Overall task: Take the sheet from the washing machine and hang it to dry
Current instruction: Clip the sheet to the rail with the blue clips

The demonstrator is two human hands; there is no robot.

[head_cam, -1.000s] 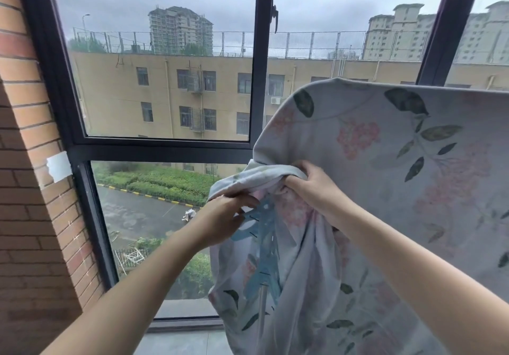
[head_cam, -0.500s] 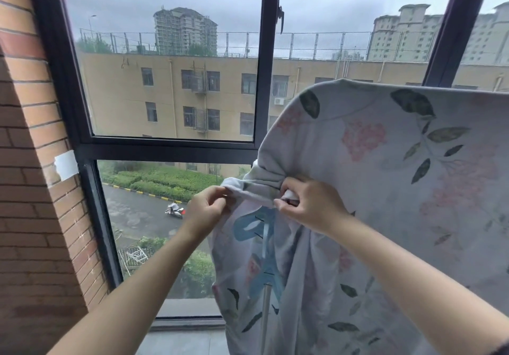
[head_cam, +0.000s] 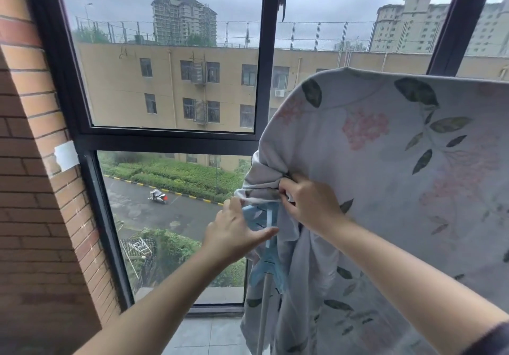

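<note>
The sheet [head_cam: 385, 189] hangs at right before the window [head_cam: 176, 139]; the brick wall [head_cam: 35, 189] stands left; both hands meet at its left edge.

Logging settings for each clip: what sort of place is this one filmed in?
Probably an enclosed balcony in an upper-floor flat: dark-framed windows look down on a street and across at apartment blocks, a brick wall stands at left, and a floral sheet hangs by the glass on a rack.

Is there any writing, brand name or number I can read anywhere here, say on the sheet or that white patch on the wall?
None can be read.
Sheet: printed leaves and pink flowers only, no words.
White patch on the brick wall: blank.
Buildings outside: no signs legible.
</note>
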